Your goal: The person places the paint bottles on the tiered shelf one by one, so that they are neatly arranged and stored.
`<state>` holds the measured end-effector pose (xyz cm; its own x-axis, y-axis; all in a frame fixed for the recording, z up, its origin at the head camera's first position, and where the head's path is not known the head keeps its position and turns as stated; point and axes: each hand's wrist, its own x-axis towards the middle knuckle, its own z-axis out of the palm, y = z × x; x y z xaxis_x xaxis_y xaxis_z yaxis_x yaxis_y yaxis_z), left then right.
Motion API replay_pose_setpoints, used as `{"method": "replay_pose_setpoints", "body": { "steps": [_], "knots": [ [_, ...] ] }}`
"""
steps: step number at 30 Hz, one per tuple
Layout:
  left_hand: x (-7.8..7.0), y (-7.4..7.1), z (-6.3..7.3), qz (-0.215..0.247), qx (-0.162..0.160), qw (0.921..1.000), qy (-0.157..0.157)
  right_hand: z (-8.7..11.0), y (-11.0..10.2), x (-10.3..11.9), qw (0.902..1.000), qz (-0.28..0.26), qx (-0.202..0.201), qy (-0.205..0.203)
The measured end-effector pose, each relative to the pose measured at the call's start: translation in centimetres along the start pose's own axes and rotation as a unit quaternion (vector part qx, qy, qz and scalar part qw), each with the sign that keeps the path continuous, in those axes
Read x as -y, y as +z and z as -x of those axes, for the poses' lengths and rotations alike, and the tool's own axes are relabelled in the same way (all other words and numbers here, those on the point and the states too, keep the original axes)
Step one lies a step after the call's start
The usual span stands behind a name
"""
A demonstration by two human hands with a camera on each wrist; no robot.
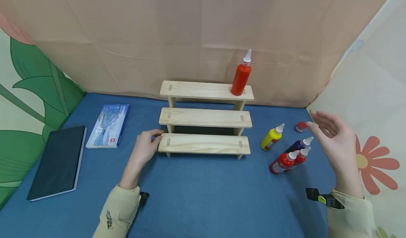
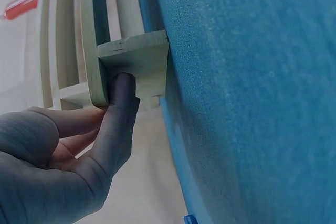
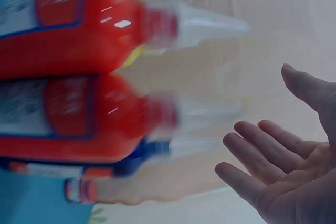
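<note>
A three-step wooden display stand [image 1: 204,144] stands on the blue cloth. My left hand [image 1: 146,147] pinches the left end of its lowest step, with a finger tucked under the board in the left wrist view. On the right end of the top step stands a red paint bottle [image 1: 241,79] with a white nozzle. My right hand [image 1: 339,148] is raised beside the bottles at the right, fingers spread apart and holding nothing. Nearest to it are a dark blue bottle [image 1: 295,146], a front red bottle [image 1: 280,163] and another red bottle [image 3: 68,116].
A yellow bottle [image 1: 270,139] stands between the stand and the red bottles. Behind them is a small red-lidded jar [image 1: 300,127]. To the left lie a blue-and-white box [image 1: 108,127] and a black notebook [image 1: 58,162]. A beige cloth wall [image 1: 127,37] rises behind the stand.
</note>
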<state>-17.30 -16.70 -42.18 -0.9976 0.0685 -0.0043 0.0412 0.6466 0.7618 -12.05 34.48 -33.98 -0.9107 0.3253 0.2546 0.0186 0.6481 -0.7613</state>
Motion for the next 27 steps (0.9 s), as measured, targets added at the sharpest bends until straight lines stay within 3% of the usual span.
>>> {"method": "replay_pose_setpoints", "body": {
  "steps": [12,27],
  "knots": [
    [0.0,0.0,0.1,-0.002,-0.003,1.0,0.001,1.4,0.2,-4.7,0.999,0.013,0.039,0.021],
    [-0.1,-0.1,0.1,0.002,0.006,1.0,-0.007,2.7,0.8,-7.0,0.9973,0.009,0.07,0.018]
  ]
}}
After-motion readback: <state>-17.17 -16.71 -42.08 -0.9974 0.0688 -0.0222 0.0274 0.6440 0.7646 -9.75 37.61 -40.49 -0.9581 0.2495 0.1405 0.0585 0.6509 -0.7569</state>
